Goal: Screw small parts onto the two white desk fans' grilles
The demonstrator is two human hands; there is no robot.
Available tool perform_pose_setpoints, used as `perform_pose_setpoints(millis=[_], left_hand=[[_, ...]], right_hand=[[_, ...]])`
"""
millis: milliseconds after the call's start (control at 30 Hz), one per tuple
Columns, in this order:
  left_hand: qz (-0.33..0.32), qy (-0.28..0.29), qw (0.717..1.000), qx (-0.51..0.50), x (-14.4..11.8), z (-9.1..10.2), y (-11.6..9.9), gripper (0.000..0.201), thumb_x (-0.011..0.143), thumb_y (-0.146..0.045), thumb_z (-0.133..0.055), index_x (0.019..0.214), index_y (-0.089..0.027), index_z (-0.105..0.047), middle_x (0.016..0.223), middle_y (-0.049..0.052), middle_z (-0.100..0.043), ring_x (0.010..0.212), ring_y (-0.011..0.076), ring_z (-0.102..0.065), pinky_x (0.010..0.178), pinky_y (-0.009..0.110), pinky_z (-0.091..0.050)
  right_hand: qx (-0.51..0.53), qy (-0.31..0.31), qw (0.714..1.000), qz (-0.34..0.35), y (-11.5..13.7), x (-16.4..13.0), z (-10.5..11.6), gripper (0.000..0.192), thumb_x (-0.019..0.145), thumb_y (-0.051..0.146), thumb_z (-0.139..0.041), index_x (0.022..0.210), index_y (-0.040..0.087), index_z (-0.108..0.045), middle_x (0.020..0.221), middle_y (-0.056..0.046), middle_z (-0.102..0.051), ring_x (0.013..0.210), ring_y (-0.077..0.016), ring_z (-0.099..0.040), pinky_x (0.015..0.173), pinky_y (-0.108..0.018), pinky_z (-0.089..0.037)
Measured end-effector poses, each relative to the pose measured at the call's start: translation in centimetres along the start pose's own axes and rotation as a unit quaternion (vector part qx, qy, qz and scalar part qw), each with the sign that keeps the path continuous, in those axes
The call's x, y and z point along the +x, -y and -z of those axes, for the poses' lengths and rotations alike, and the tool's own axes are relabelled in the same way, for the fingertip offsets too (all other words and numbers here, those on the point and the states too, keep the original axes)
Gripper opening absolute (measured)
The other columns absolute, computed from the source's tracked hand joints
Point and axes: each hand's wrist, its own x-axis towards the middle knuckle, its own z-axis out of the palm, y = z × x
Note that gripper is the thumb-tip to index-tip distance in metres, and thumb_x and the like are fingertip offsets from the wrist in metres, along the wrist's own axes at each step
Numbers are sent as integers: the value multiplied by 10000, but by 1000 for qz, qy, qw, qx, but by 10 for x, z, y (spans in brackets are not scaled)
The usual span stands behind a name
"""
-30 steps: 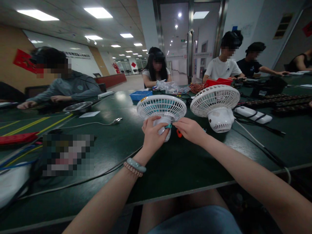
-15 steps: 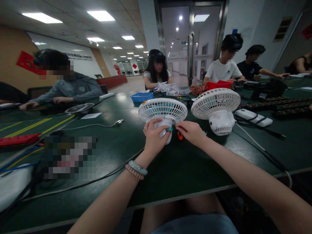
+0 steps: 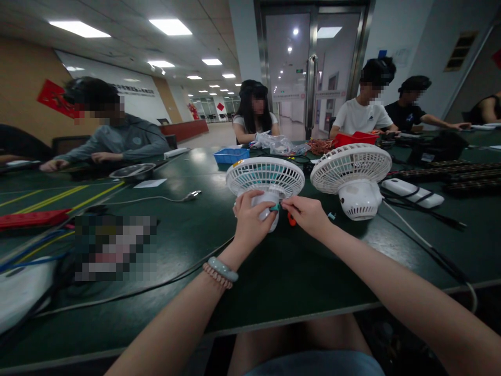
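A white fan (image 3: pixel 266 175) lies face down on the green table, its cage uppermost and tilted away from me. My left hand (image 3: pixel 253 213) wraps around its motor housing, and the thumb presses by a small teal part (image 3: pixel 275 207). Close to that part, my right hand (image 3: pixel 307 211) pinches with thumb and forefinger; whatever is between the fingertips is too small to make out. An orange object (image 3: pixel 291 219) rests under the right fingers. Just beyond the right hand is a small pale blue piece (image 3: pixel 332 215).
A second white fan (image 3: pixel 354 180) stands to the right, beside a white power strip (image 3: pixel 413 192). Farther back are a blue tray (image 3: pixel 230 155) and a red bin (image 3: pixel 355 139). Cables cross the table (image 3: pixel 188 324). Several people sit across from me.
The view has shifted slightly, so everything sits a little farther right. My right fingertips are now closer to the teal part. My left hand keeps its hold on the fan.
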Motion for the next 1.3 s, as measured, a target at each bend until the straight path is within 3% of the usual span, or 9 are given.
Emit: perform_pose_setpoints(millis=[133,333,633,1300], left_hand=[[-3,1,1000,-1,0,0,1,164,707,-309,-632,861,-289,-685,1157,34,-503,1131,254,-376,930,440,-328],[-4,0,1000,-2,0,0,1,160,707,-303,-633,857,-296,-687,1160,31,-502,1129,251,-377,933,436,-326],[-14,-7,1000,-3,0,0,2,150,704,-294,-635,844,-291,-689,1153,28,-507,1126,248,-385,928,430,-327],[-2,-6,1000,-13,-1,1,1,136,704,-287,-638,830,-292,-691,1144,28,-506,1121,249,-380,933,439,-322]], right_hand=[[1,9,1000,-1,2,1,-1,208,889,207,-411,958,147,-598,926,-63,-652,858,-135,-597,796,-246,-438],[-6,13,1000,-5,4,2,-2,213,884,246,-436,910,151,-625,904,-62,-660,841,-135,-602,794,-246,-442],[19,-41,999,21,2,2,-11,176,843,234,-515,869,161,-673,873,-60,-689,816,-147,-631,786,-258,-477],[48,-70,996,5,6,-8,-23,240,848,219,-491,1007,176,-666,973,-72,-682,903,-169,-636,848,-311,-500]])
